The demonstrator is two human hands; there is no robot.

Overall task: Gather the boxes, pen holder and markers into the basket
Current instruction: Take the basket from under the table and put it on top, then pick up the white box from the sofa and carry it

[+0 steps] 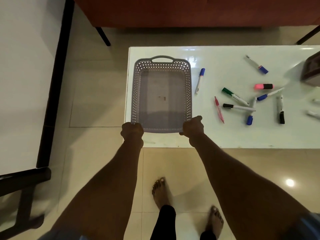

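A grey perforated basket (161, 66) with nothing in it rests on the left end of the white table (225, 135). My left hand (132, 130) grips its near left corner and my right hand (193, 126) grips its near right corner. Several markers lie scattered to the right: a blue-capped one (200, 80) beside the basket, a green one (234, 96), a red pen (219, 109), a black one (238, 107), a pink highlighter (263, 86) and more further right. A brown pen holder (311, 70) lies on its side at the right edge, partly cut off.
A red-brown sofa (173, 11) stands behind the table. A white board with a black frame (26, 75) fills the left side. My bare feet (161, 191) stand on the beige tiled floor in front of the table.
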